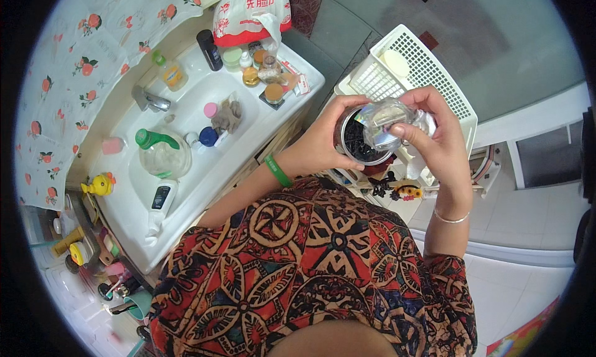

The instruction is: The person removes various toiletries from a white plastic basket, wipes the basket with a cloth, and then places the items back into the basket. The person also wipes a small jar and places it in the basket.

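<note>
My left hand (326, 131) grips a clear round jar (343, 145) from its left side, thumb and fingers around the rim. Black, thin items, perhaps hair ties, fill much of the jar (356, 138). Over its mouth, my right hand (433, 133) pinches a crinkled clear plastic packet (389, 119) with a shiny, rainbow-tinted part. What the packet holds cannot be made out. The packet covers the right part of the jar's opening. A green wristband (278, 171) circles my left wrist, and a thin bangle (451, 217) my right.
A white plastic basket (433, 73) stands behind my hands, with hair clips (405, 189) below them. To the left is a white sink (205, 171) holding a large clear jug (165, 154), a white bottle (160, 203) and a grey cloth (227, 116). Cosmetic jars (250, 76) crowd its far corner.
</note>
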Demonstrator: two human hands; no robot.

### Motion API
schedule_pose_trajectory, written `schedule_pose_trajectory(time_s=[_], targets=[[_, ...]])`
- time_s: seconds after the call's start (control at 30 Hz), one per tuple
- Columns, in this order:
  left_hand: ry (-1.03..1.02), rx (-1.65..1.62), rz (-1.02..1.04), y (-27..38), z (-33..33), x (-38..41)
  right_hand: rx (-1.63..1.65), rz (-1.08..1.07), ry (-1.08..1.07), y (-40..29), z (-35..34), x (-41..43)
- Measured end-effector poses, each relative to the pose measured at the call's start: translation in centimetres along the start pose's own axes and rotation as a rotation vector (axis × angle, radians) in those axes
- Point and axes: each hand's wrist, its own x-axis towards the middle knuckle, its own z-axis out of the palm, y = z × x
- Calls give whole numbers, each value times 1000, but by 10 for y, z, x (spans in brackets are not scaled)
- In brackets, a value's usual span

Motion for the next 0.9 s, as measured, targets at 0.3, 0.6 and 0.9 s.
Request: schedule_pose_trajectory(time_s=[0.3,0.6,0.9], targets=[[17,-36,-7,-1,-3,-3,303,63,353,-17,-12,5],[41,-51,-5,-1,-3,-3,326,57,347,-5,-14,5],[73,-44,-117,6,-1,-5,-24,-46,108,-6,1,8]])
